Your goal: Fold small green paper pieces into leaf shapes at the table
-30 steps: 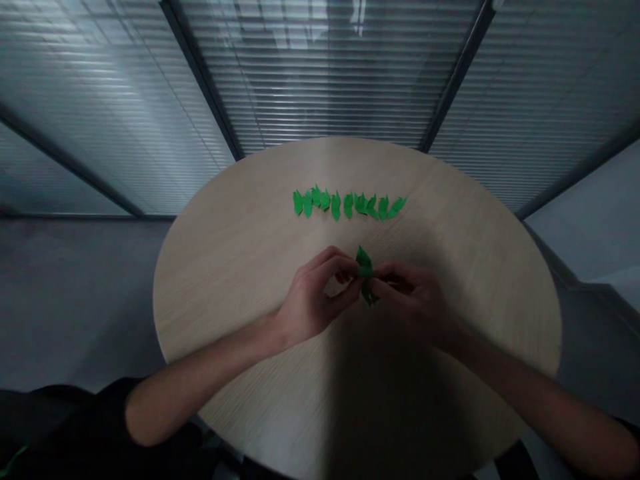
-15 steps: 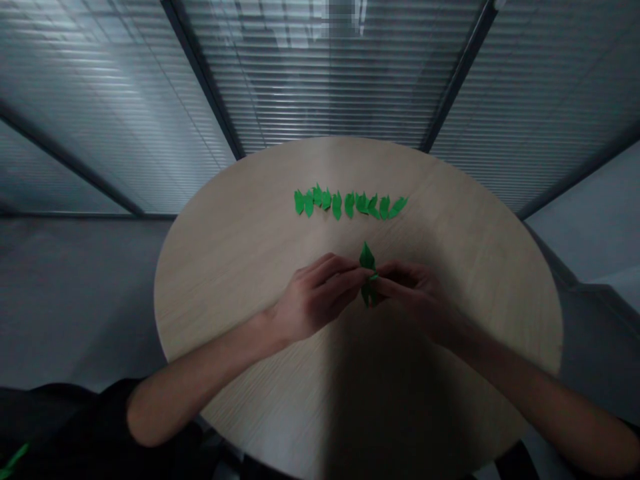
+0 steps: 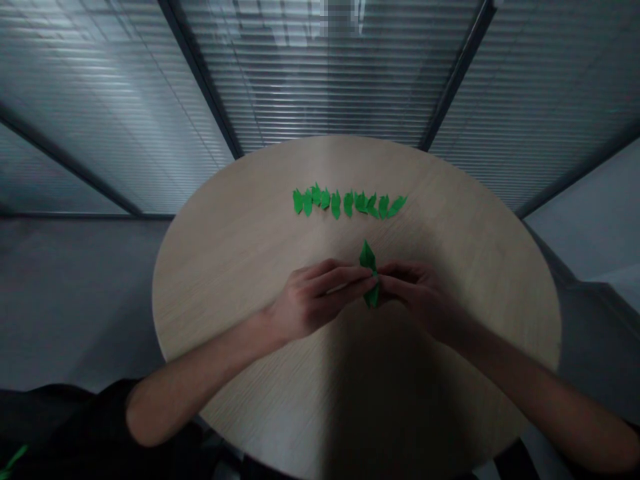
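A folded piece of green paper (image 3: 367, 255) is held upright between my two hands over the middle of the table, its pointed end toward the far side. My left hand (image 3: 320, 298) pinches it from the left, the fingers lying across its middle and hiding part of it. From the right, my right hand (image 3: 420, 293) grips its edge with thumb and fingertips, in shadow. Beyond the hands, several small folded green paper pieces (image 3: 349, 204) lie side by side in a row.
The round wooden table (image 3: 215, 267) has its far edge close to a glass partition with blinds (image 3: 330, 93). Dark frame posts (image 3: 200, 73) divide the panes. A shadow falls over the near part of the tabletop. Something green (image 3: 15, 459) shows at the lower left corner.
My left fingers have straightened and shifted slightly across the folded paper, and its lower part now shows more. My right hand stays nearly in place. The row of pieces is unchanged.
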The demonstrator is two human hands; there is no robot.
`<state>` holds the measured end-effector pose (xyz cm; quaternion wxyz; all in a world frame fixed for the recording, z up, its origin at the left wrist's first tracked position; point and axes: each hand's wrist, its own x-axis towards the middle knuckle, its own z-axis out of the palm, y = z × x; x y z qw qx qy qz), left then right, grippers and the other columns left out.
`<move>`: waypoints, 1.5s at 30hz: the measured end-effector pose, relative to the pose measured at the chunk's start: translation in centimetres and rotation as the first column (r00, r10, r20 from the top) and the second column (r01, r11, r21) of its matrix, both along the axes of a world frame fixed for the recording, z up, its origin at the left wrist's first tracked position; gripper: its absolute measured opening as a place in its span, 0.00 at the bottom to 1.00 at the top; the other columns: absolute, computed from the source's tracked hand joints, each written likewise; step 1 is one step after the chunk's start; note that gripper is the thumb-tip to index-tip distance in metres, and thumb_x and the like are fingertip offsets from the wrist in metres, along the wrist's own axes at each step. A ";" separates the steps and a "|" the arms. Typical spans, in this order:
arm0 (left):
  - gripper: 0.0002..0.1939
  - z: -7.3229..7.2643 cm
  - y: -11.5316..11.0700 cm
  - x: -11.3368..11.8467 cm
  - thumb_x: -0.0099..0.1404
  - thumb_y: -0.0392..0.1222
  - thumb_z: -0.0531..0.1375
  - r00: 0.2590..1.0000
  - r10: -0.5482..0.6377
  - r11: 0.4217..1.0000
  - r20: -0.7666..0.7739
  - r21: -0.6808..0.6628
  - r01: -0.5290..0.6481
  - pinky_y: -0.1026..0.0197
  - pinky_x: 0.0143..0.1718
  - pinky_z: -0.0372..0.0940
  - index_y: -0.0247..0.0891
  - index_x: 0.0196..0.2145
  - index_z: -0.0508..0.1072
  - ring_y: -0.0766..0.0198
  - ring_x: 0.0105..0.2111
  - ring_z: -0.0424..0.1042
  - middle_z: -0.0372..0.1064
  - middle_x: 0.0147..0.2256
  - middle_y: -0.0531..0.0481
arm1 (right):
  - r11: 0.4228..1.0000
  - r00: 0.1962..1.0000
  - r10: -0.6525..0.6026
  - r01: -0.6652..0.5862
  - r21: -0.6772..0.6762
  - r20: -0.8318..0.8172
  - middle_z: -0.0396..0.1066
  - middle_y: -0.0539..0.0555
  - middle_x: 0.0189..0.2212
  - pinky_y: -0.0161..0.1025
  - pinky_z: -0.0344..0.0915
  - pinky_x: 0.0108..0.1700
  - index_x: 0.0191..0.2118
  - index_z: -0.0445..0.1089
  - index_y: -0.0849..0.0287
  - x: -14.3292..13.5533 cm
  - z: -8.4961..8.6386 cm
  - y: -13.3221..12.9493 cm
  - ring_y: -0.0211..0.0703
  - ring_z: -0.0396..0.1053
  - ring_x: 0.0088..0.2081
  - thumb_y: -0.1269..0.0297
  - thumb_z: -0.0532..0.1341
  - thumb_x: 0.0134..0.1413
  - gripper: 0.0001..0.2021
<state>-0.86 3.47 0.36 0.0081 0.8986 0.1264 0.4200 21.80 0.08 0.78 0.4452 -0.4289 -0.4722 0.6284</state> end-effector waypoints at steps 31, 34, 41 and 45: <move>0.15 0.3 -0.2 -0.2 0.78 0.35 0.56 0.997 -0.018 0.998 -0.075 -0.055 0.014 0.59 0.48 0.80 0.34 0.59 0.71 0.57 0.49 0.82 0.80 0.51 0.40 | 0.994 0.990 0.027 -0.041 -0.101 -0.137 0.81 0.53 0.30 0.40 0.78 0.40 0.35 0.84 0.56 0.5 -0.4 0.3 0.41 0.79 0.31 0.52 0.74 0.54 0.12; 0.16 0.2 -0.2 -0.2 0.78 0.35 0.56 0.997 -0.025 0.997 -0.068 -0.069 0.020 0.59 0.48 0.80 0.31 0.60 0.70 0.57 0.48 0.82 0.80 0.50 0.37 | 0.995 0.995 0.013 -0.022 -0.094 -0.099 0.81 0.53 0.30 0.40 0.79 0.40 0.34 0.83 0.57 0.5 -0.6 0.3 0.42 0.79 0.32 0.50 0.75 0.53 0.14; 0.15 -0.3 -0.2 0.6 0.74 0.30 0.57 1.000 0.024 0.994 0.018 -0.108 -0.022 0.56 0.46 0.80 0.33 0.56 0.71 0.55 0.49 0.81 0.78 0.53 0.35 | 0.989 0.989 -0.135 0.132 0.064 0.056 0.81 0.52 0.30 0.39 0.80 0.38 0.34 0.82 0.57 0.2 -0.2 0.3 0.42 0.80 0.31 0.51 0.75 0.52 0.14; 0.09 0.1 -0.5 1.6 0.75 0.41 0.60 0.982 0.164 0.743 0.089 -0.666 -0.064 0.62 0.36 0.77 0.32 0.45 0.75 0.62 0.35 0.80 0.79 0.38 0.42 | 0.972 0.980 -0.162 0.138 0.188 0.119 0.82 0.52 0.29 0.39 0.80 0.37 0.33 0.82 0.57 0.0 0.0 0.0 0.43 0.81 0.31 0.53 0.72 0.56 0.12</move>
